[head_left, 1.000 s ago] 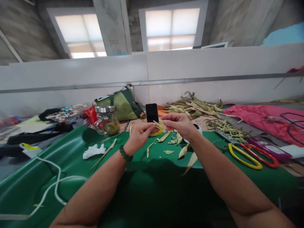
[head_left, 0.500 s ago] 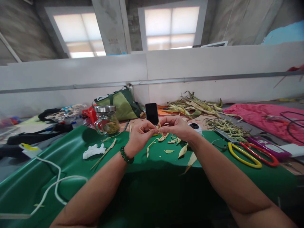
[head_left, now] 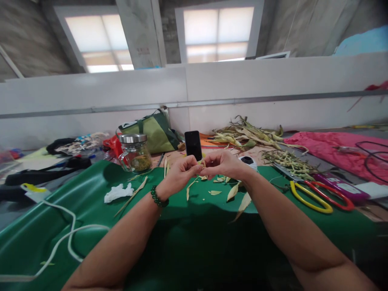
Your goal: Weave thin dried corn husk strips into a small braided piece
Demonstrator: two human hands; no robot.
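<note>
My left hand (head_left: 182, 173), with a green bead bracelet (head_left: 159, 197) at the wrist, is closed in a pinch. Facing it, my right hand (head_left: 224, 165) pinches too, and the fingertips of both nearly meet. Between them shows a bit of pale corn husk (head_left: 204, 163), mostly hidden by the fingers. Below and around the hands, loose husk pieces (head_left: 233, 192) are scattered on the green mat (head_left: 194, 218). Just behind the hands a black phone (head_left: 193, 144) stands upright. A white thread spool (head_left: 248, 162) is beside my right wrist.
At left are a lidded glass jar (head_left: 136, 155), a crumpled white tissue (head_left: 119, 193) and a white cable (head_left: 70, 234). Large scissors (head_left: 312, 204) lie at right, near a purple box (head_left: 341, 188). Dried husks (head_left: 248, 135) are heaped at the back, beyond cut stalks (head_left: 287, 161).
My fingers have shifted slightly around the husk, which shows less now. My right-hand fingers are more bent over it. The whole view has moved a little.
</note>
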